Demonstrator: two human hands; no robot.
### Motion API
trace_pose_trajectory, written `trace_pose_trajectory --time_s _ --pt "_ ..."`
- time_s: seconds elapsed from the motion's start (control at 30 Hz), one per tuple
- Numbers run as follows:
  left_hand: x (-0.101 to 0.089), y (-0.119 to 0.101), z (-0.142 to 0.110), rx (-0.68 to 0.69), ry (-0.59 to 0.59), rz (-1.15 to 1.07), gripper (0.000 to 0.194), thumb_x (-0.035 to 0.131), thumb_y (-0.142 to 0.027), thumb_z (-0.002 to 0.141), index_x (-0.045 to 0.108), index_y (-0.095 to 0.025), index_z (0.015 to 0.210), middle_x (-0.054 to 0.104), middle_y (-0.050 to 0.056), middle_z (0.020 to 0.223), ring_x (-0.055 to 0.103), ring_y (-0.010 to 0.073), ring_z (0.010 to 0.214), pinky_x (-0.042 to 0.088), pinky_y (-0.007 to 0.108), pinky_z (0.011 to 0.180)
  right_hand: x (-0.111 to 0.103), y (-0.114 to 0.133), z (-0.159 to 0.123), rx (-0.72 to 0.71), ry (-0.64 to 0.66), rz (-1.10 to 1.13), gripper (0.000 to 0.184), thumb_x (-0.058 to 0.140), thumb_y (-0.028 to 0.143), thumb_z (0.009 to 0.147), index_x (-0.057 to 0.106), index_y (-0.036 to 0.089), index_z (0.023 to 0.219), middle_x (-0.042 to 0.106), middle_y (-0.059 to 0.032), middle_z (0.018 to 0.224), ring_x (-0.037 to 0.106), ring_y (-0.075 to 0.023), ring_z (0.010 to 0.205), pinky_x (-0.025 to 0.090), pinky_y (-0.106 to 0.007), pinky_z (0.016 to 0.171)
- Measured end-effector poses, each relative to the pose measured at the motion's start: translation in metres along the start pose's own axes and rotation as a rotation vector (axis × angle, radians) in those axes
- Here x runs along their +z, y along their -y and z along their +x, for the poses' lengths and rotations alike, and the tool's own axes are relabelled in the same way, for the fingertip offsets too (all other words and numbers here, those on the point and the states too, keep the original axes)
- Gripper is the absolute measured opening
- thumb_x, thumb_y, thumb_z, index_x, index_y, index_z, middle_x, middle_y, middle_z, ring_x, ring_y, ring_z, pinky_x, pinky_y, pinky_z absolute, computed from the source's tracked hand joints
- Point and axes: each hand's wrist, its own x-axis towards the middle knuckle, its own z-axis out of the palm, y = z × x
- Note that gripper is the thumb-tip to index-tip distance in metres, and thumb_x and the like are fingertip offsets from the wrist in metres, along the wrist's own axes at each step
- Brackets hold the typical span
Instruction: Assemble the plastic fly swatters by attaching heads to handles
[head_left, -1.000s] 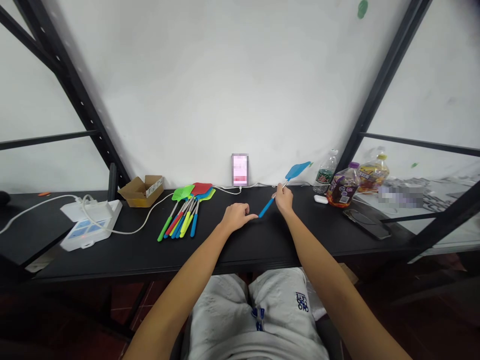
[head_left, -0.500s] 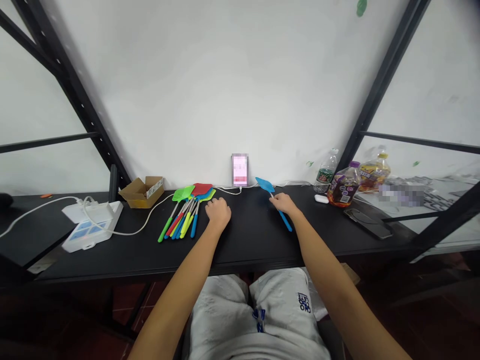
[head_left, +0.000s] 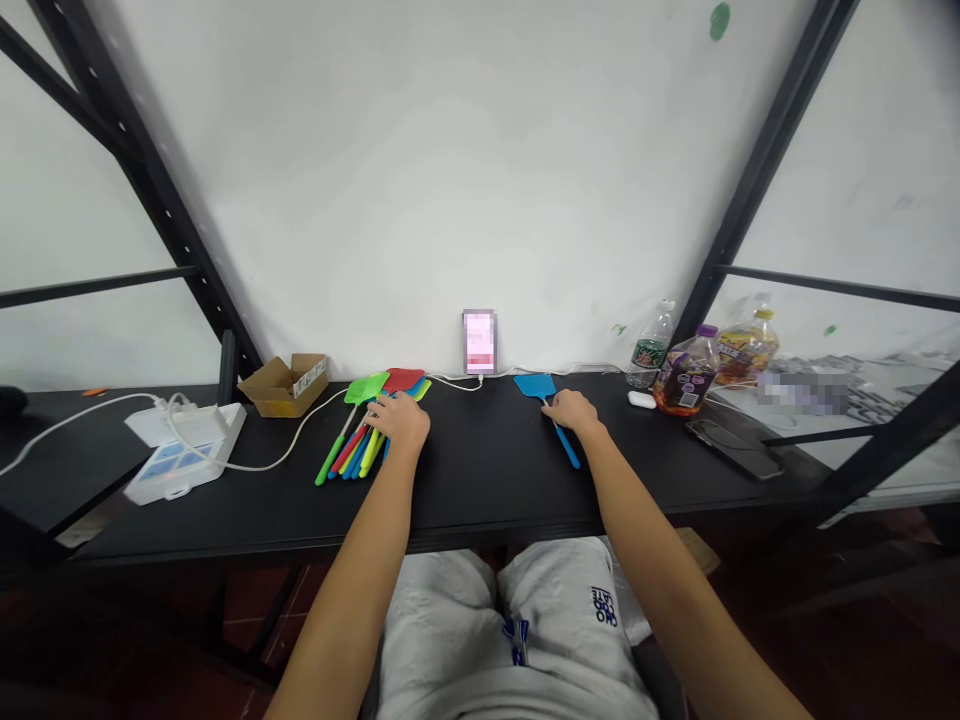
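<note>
A blue fly swatter [head_left: 535, 386] lies on the black desk right of centre, its blue handle pointing toward me. The fingers of my right hand [head_left: 574, 410] close over its thin rod just below the head. To the left is a fanned pile of fly swatters [head_left: 367, 388] with green, red, blue and yellow parts and metal rods. My left hand [head_left: 401, 418] rests over the right side of this pile, its fingers apart and bent onto the rods. It covers part of the rods and handles beneath it.
A phone [head_left: 480, 342] on a white cable leans against the wall. An open cardboard box [head_left: 289, 390] and a white plastic case [head_left: 176, 465] are at left. Rightward are a clear bottle [head_left: 651, 350], a purple-capped bottle [head_left: 686, 375], a white earbud case [head_left: 641, 399] and a dark phone [head_left: 733, 447].
My left hand has moved left onto the pile of fly swatters. The blue fly swatter has turned from tilted to flat on the desk under my right hand.
</note>
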Motion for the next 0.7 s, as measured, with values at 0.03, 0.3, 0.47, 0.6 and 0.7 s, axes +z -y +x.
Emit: trace_pose_trajectory --time_s 0.03,0.3,0.47,0.6,0.7 --pt "0.0 0.001 0.002 -0.013 -0.001 -0.003 0.031 0.049 -0.022 0.081 0.062 -0.01 0.107 0.055 0.022 0.116 0.044 0.0388 0.113 0.032 0.054 0.09 0.0 0.0 0.0 -0.003 -0.001 0.006 0.026 0.061 0.044 0.076 0.067 0.019 0.073 0.068 -0.0113 0.091 0.066 -0.0279 0.087 0.049 -0.035 0.071" --pt "-0.004 0.011 0.015 -0.06 0.002 -0.052 0.031 0.047 -0.019 0.081 0.064 -0.016 0.106 0.054 0.02 0.118 0.046 0.0369 0.111 0.034 0.052 0.088 0.003 -0.003 0.001 -0.037 -0.022 0.023 0.031 0.055 0.047 0.08 0.065 0.019 0.07 0.069 -0.0121 0.09 0.066 -0.0288 0.088 0.049 -0.036 0.072" --pt "-0.007 0.022 0.024 -0.133 0.069 -0.044 0.029 0.051 -0.025 0.081 0.063 -0.016 0.106 0.053 0.021 0.124 0.043 0.0391 0.117 0.031 0.056 0.093 0.004 -0.004 0.002 -0.041 -0.017 0.024 0.031 0.054 0.046 0.081 0.065 0.02 0.069 0.069 -0.0128 0.088 0.066 -0.0295 0.087 0.049 -0.037 0.071" --pt "-0.006 0.03 0.029 -0.145 0.14 -0.059 0.035 0.054 -0.031 0.081 0.059 -0.017 0.113 0.053 0.021 0.125 0.043 0.0394 0.118 0.031 0.058 0.094 0.003 -0.004 0.001 -0.044 -0.019 0.021 0.032 0.053 0.046 0.082 0.066 0.019 0.07 0.069 -0.0139 0.09 0.066 -0.0284 0.085 0.048 -0.035 0.07" --pt "-0.006 0.031 0.03 -0.143 0.14 -0.071 0.037 0.054 -0.029 0.08 0.056 -0.017 0.116 0.052 0.021 0.126 0.044 0.0399 0.118 0.032 0.059 0.093 0.002 -0.003 0.0 -0.039 -0.014 0.016 0.033 0.053 0.047 0.082 0.066 0.019 0.072 0.069 -0.0138 0.091 0.066 -0.0276 0.086 0.048 -0.033 0.07"
